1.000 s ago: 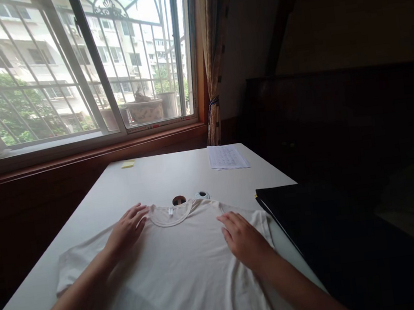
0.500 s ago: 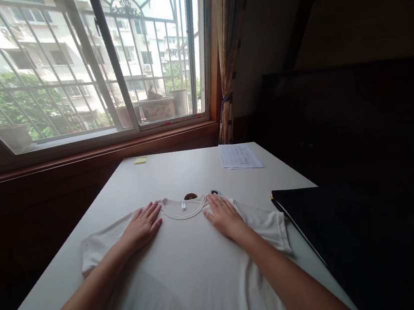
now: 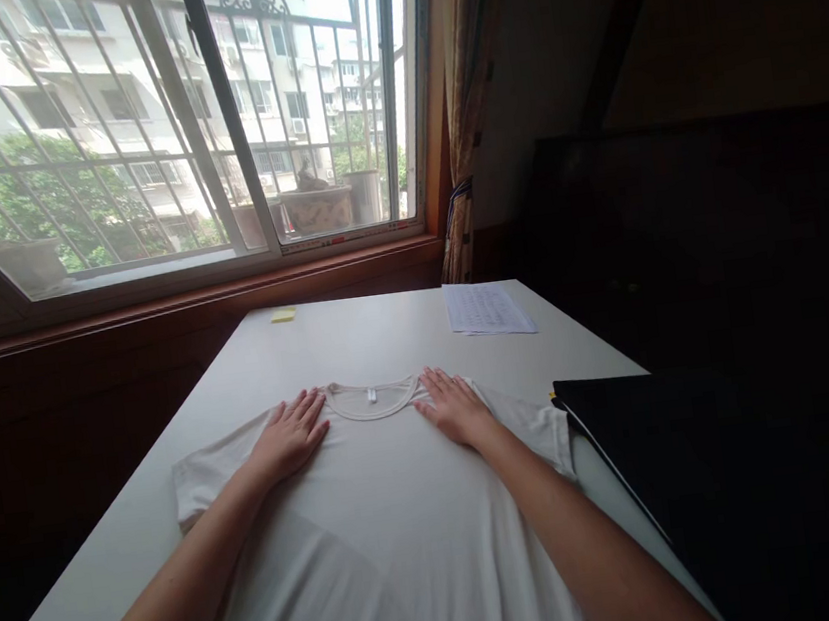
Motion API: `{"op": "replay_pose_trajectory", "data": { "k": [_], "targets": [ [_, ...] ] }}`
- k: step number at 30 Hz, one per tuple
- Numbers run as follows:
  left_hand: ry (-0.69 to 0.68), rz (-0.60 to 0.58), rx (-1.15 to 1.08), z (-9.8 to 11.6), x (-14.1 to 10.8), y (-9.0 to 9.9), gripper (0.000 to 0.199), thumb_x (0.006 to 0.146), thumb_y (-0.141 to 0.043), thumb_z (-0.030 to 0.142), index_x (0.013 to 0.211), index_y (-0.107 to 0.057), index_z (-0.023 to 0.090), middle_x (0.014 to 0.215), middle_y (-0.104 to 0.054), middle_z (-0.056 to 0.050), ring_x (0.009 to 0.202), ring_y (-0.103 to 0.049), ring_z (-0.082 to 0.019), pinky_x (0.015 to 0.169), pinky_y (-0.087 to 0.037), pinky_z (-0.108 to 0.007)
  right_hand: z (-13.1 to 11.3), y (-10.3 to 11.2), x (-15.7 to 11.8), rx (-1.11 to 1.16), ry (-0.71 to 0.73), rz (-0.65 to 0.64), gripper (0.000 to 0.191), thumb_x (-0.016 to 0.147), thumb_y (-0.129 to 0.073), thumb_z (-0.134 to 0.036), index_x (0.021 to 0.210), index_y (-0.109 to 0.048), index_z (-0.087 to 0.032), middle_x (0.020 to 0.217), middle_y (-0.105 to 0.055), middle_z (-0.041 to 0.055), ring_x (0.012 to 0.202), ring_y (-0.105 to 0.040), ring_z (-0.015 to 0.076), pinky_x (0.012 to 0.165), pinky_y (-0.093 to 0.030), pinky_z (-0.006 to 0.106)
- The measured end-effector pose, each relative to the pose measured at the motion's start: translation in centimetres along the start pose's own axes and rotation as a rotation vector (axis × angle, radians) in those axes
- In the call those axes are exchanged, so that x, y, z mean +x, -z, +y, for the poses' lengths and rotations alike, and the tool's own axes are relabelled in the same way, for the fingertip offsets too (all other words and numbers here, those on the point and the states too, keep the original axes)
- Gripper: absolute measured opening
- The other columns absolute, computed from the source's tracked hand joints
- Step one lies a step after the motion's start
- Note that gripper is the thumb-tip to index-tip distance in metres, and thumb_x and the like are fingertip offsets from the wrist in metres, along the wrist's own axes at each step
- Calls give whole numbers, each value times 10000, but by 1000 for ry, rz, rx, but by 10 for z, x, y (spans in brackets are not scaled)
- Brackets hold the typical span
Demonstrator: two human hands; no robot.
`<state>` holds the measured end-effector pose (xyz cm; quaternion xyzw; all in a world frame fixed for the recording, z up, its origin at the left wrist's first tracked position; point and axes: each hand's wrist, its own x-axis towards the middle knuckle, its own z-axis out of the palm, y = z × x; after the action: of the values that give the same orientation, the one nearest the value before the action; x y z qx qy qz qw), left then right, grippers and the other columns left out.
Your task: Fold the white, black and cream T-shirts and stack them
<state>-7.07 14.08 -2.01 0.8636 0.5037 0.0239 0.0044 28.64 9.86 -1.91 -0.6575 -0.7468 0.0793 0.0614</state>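
A white T-shirt lies spread on the white table, its collar toward the window and a small label showing inside the neck. Flat on the shirt's left shoulder, beside the collar, rests my left hand, fingers stretched out. My right hand presses on the other shoulder with its fingers extended too. Both short sleeves fan outward past my forearms. The shirt's lower hem is out of view.
Printed sheets of paper and a yellow sticky note lie at the table's far end. Along the right edge is a dark black item. Beyond the table stand a barred window and a tied curtain.
The shirt and both my hands have shifted slightly toward the far end. A brown round thing and another small dark-and-white one beyond the collar are now covered.
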Motion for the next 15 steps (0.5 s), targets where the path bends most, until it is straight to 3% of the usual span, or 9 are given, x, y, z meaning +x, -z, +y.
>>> {"op": "replay_pose_trajectory", "data": {
  "k": [4,9,12,15],
  "targets": [
    [8,14,-1,0,-1,-1,652,1052,-246,543,1624,-237,230,1688,-208,-50,1573,-155,-254,1251,-149,-535,3,-2,0,1,-13,60,765,1024,-247,-603,1627,-228,-133,1702,-194,79,1568,-137,233,1267,-84,428],
    [26,24,-13,3,-3,-1,638,1053,-264,535,1620,-257,243,1685,-214,-56,1571,-164,-263,1248,-154,-544,2,0,-10,12,-72,250,651,1032,-349,-417,1563,-320,-42,1630,-333,193,1506,-270,291,1246,-183,427],
    [38,29,-14,4,-4,-1,638,1054,-257,527,1621,-253,235,1688,-206,-54,1573,-156,-263,1246,-152,-552,-2,5,-17,23,-21,313,518,1029,-356,-336,1476,-467,-97,1530,-467,175,1438,-359,287,1221,-252,427],
    [34,34,-14,5,-5,0,634,1054,-255,517,1620,-260,231,1690,-203,-46,1573,-156,-271,1243,-161,-564,-7,10,-19,36,111,283,439,1031,-354,-292,1388,-580,-171,1477,-536,106,1379,-433,225,1208,-293,358]
  ]
}}
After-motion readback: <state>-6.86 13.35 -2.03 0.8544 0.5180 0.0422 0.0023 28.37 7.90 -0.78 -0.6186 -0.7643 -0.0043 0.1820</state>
